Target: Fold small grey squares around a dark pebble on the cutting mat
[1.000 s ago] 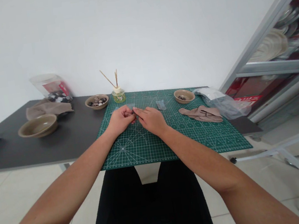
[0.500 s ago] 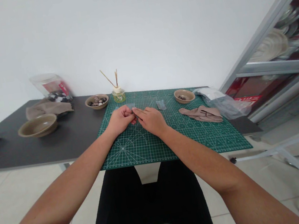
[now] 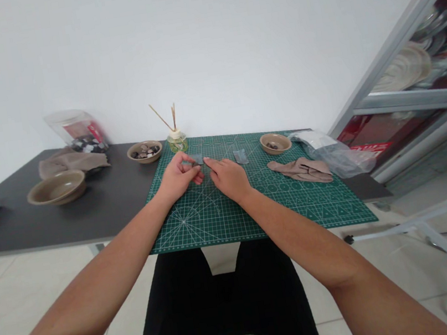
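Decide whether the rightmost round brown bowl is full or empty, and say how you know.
Neither full nor empty: the round brown bowl holds a few dark stones, and much of its inner wall shows bare.

Cabinet (image 3: 419,99) cut off, contents (image 3: 406,68) blurred

The two hands are drawing apart: the fingertips that were meeting a moment ago are now leaving a gap, with green mat (image 3: 208,187) showing through. The left hand (image 3: 181,176) is loosening, its thumb and forefinger spreading wider. The right hand (image 3: 230,179) is shifting slightly rightward. More of the small clear plastic (image 3: 197,159) is showing beyond the fingers.
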`<state>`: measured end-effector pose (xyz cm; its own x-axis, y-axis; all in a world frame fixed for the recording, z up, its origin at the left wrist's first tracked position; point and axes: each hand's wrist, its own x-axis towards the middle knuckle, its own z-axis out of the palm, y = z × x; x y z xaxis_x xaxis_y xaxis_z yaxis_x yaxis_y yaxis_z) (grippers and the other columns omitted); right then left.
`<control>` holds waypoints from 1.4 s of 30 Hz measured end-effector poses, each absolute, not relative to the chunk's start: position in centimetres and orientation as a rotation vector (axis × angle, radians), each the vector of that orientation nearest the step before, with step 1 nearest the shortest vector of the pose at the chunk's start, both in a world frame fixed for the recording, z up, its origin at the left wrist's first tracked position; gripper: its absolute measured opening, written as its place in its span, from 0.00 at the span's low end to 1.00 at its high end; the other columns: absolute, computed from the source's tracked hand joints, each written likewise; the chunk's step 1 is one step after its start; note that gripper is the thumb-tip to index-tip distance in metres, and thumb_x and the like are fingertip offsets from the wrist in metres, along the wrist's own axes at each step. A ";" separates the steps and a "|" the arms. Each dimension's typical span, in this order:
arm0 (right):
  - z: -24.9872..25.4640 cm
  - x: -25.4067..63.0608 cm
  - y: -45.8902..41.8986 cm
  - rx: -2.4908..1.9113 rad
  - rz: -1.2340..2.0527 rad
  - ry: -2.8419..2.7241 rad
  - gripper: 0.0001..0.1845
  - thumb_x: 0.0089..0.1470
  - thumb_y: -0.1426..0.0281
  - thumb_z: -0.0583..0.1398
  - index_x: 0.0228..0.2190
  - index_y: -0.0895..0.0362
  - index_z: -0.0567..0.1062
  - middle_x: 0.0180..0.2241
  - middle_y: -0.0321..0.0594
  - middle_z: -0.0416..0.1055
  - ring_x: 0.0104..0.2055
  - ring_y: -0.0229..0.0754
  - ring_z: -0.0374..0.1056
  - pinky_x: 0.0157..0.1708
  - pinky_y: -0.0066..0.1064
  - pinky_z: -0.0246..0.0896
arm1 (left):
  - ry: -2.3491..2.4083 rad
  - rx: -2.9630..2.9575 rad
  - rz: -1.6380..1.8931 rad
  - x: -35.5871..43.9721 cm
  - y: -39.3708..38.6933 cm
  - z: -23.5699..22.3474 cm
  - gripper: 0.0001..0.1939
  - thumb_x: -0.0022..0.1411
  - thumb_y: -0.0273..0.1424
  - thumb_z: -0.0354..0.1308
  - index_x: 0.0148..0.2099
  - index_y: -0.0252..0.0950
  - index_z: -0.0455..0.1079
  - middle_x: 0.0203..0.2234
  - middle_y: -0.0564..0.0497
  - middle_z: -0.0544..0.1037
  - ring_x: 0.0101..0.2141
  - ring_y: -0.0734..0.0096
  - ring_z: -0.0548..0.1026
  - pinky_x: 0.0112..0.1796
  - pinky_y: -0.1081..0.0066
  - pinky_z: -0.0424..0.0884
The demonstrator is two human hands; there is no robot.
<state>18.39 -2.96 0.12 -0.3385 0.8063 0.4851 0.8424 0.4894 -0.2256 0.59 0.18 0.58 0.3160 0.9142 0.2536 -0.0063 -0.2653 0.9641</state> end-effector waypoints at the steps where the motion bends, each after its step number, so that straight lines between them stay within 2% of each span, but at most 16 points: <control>1: 0.1 18.4 -2.9 -1.342 -0.042 -2.154 0.24 0.64 0.73 0.50 0.59 0.59 0.68 0.56 0.45 0.72 0.49 0.47 0.70 0.52 0.40 0.63 | 0.851 1.559 1.125 0.6 0.2 0.6 0.17 0.54 0.34 0.63 0.39 0.38 0.57 0.19 0.56 0.78 0.20 0.69 0.77 0.25 0.70 0.75; 7: -0.3 18.6 -2.8 -1.096 0.231 -2.042 0.21 0.64 0.72 0.50 0.54 0.56 0.73 0.49 0.42 0.77 0.49 0.41 0.73 0.51 0.35 0.66 | 0.777 1.558 1.073 0.7 0.5 0.2 0.21 0.49 0.29 0.65 0.39 0.39 0.55 0.21 0.57 0.78 0.23 0.69 0.79 0.28 0.70 0.75; 10: -0.3 18.7 -2.7 -1.016 0.277 -2.019 0.19 0.64 0.71 0.51 0.52 0.55 0.74 0.49 0.42 0.77 0.49 0.40 0.73 0.51 0.34 0.66 | 0.761 1.572 1.018 0.7 0.3 0.4 0.20 0.51 0.31 0.64 0.40 0.39 0.55 0.22 0.56 0.78 0.24 0.69 0.79 0.29 0.68 0.76; 14: -0.3 18.8 -2.6 -0.974 0.293 -1.957 0.17 0.63 0.70 0.52 0.49 0.56 0.76 0.48 0.42 0.77 0.50 0.40 0.73 0.52 0.34 0.65 | 0.775 1.654 1.044 0.8 0.0 0.8 0.16 0.54 0.33 0.64 0.38 0.38 0.59 0.21 0.57 0.76 0.23 0.73 0.76 0.28 0.71 0.73; 17: -0.2 19.0 -2.5 -0.987 0.324 -1.910 0.15 0.62 0.68 0.55 0.47 0.55 0.76 0.47 0.42 0.77 0.49 0.41 0.73 0.52 0.35 0.65 | 0.842 1.713 1.109 0.8 0.0 0.9 0.14 0.52 0.33 0.66 0.35 0.36 0.64 0.20 0.58 0.72 0.22 0.76 0.72 0.27 0.73 0.70; 20: -0.2 19.0 -2.4 -1.011 0.359 -1.887 0.14 0.60 0.66 0.58 0.46 0.54 0.77 0.45 0.41 0.78 0.47 0.42 0.73 0.50 0.35 0.66 | 0.895 1.733 1.108 0.7 0.1 0.8 0.14 0.50 0.34 0.67 0.35 0.36 0.66 0.21 0.58 0.72 0.22 0.75 0.72 0.28 0.72 0.69; 24: -0.3 19.1 -2.3 -1.010 0.380 -1.842 0.12 0.59 0.65 0.60 0.42 0.56 0.77 0.42 0.42 0.78 0.46 0.42 0.73 0.48 0.35 0.67 | 0.896 1.746 1.088 0.6 0.3 0.6 0.14 0.49 0.35 0.68 0.35 0.36 0.68 0.20 0.57 0.72 0.23 0.74 0.72 0.28 0.71 0.69; 32: -0.4 19.1 -2.2 -1.040 0.580 -1.788 0.12 0.56 0.63 0.62 0.41 0.54 0.78 0.40 0.39 0.78 0.42 0.41 0.74 0.45 0.35 0.68 | 0.912 1.753 1.044 0.5 0.3 0.5 0.13 0.49 0.35 0.67 0.34 0.37 0.68 0.18 0.58 0.71 0.21 0.75 0.69 0.26 0.72 0.66; 42: -0.3 19.2 -2.3 -1.065 0.490 -1.801 0.12 0.57 0.60 0.61 0.38 0.55 0.78 0.37 0.39 0.78 0.39 0.41 0.73 0.44 0.34 0.66 | 0.939 1.746 1.061 0.4 0.5 0.3 0.13 0.49 0.35 0.68 0.33 0.36 0.69 0.19 0.57 0.71 0.21 0.75 0.69 0.25 0.73 0.64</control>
<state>19.25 -2.28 -0.28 -0.1670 0.8332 0.5271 0.4514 0.5399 -0.7104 0.42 0.50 0.28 0.3539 0.8951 0.2712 0.1601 -0.3437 0.9253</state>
